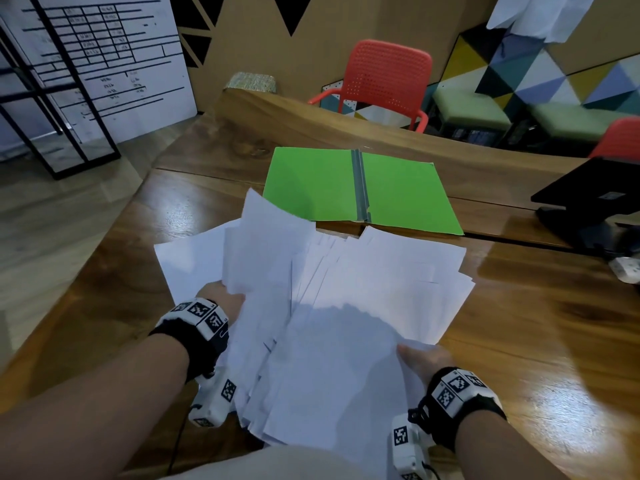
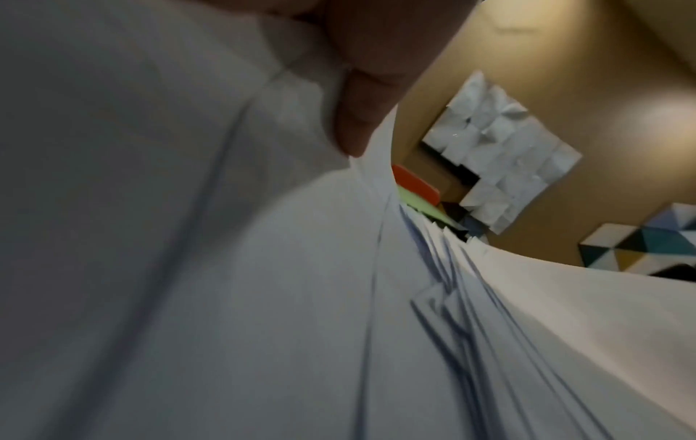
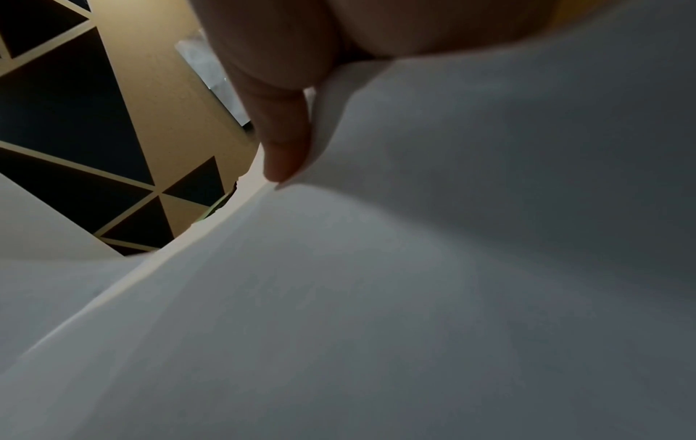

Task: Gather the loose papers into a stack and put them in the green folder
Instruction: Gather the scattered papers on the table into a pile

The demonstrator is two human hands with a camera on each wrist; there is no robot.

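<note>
Papers (image 1: 346, 306): plain white sheets, thin and flexible, fanned unevenly with staggered corners, held as one loose spread between both hands above a glossy brown wooden table (image 1: 540, 341). Left hand (image 1: 221, 299) is placed at the left edge of the spread, its thumb seen in the left wrist view pressed on upturned sheets, the fingers hidden beneath; a pinch on the papers is indicated. Right hand (image 1: 424, 360) is placed at the near right edge, thumb laid on top and fingers concealed below the sheets, likewise gripping. Green folder (image 1: 360, 190): matte card, rectangular, lying open and flat beyond the hands, a grey spine strip down its middle; its near left corner is overlapped by raised sheets. Black device (image 1: 588, 195), dark and angular, is located beyond the right hand at the table's right edge. Red chair (image 1: 384, 81), perforated plastic, stands past the folder behind the table.
</note>
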